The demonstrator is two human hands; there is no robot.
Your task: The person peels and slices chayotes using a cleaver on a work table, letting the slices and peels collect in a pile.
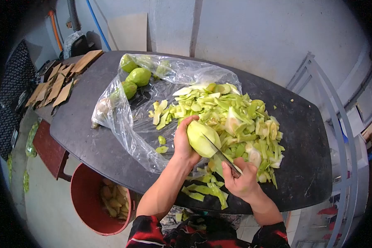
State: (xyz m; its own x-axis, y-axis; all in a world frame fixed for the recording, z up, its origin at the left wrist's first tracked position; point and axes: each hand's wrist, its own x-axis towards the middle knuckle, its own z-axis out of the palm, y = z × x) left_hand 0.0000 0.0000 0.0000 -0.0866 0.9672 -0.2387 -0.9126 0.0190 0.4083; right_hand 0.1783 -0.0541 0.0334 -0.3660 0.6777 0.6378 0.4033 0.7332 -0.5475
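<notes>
My left hand (185, 142) is closed around a peeled green fruit (201, 138), pale and smooth, perhaps a mango. In my right hand (242, 180) is a knife (223, 157), its dark blade lying against the fruit's lower right side. Both hands are over the front part of a dark table (299, 144). Right behind and beside them rises a large heap of green peelings (219, 105) with some whitish pieces. Loose strips of peel (204, 190) lie near the table's front edge, below the knife.
Several whole green fruits (139, 77) rest at the back left in a spread clear plastic bag (142, 144). A red bucket (80, 198) holding yellowish pieces stands on the floor at the left front. Flattened cardboard (60, 87) lies far left; a grey metal railing (339, 107) is at right.
</notes>
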